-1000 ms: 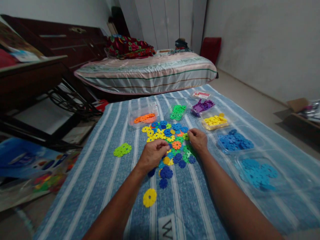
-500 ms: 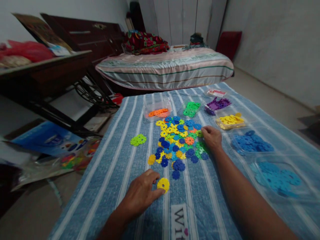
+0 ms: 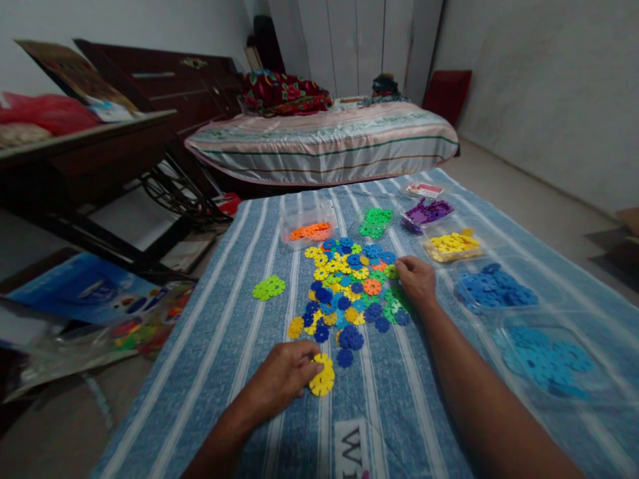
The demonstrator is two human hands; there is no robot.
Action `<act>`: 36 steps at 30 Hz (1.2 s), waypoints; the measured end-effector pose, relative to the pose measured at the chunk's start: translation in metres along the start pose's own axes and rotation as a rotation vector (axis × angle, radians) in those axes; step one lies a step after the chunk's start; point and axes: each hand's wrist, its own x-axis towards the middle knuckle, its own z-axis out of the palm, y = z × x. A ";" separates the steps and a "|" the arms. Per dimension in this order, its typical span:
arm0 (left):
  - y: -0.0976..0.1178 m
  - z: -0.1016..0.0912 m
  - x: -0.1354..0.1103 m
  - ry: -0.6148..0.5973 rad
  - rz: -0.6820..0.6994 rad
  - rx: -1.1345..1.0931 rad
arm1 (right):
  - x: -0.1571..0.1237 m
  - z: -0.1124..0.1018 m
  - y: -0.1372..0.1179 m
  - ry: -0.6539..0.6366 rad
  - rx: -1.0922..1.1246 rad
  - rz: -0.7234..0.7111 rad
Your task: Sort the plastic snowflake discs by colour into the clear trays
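Note:
On the striped cloth, my left hand (image 3: pixel 285 372) pinches yellow notched discs (image 3: pixel 322 380); two seem to overlap at its fingertips. My right hand (image 3: pixel 417 279) is at the right edge of a mixed heap of notched plastic discs (image 3: pixel 344 283), its fingers closed on a lime green disc (image 3: pixel 391 271). Dark blue, yellow, blue, green and orange discs make up the heap. A small group of lime green discs (image 3: pixel 269 287) lies apart on the left, and a yellow disc (image 3: pixel 295 326) rests between it and my left hand.
Clear plastic boxes hold orange discs (image 3: pixel 310 231), green discs (image 3: pixel 376 222), purple discs (image 3: pixel 428 211), yellow discs (image 3: pixel 454 245), blue discs (image 3: pixel 496 287) and light blue discs (image 3: pixel 546 359). Behind stands a bed (image 3: pixel 319 143); a sewing-machine table (image 3: pixel 90 133) is at left.
My left thumb has moved up over the yellow disc, and a second yellow disc now seems to show with it. My right hand stays at the heap's edge. The whole view has shifted slightly.

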 end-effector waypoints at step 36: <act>0.145 0.025 0.134 0.213 0.277 -0.339 | 0.004 0.007 -0.004 -0.021 0.038 -0.003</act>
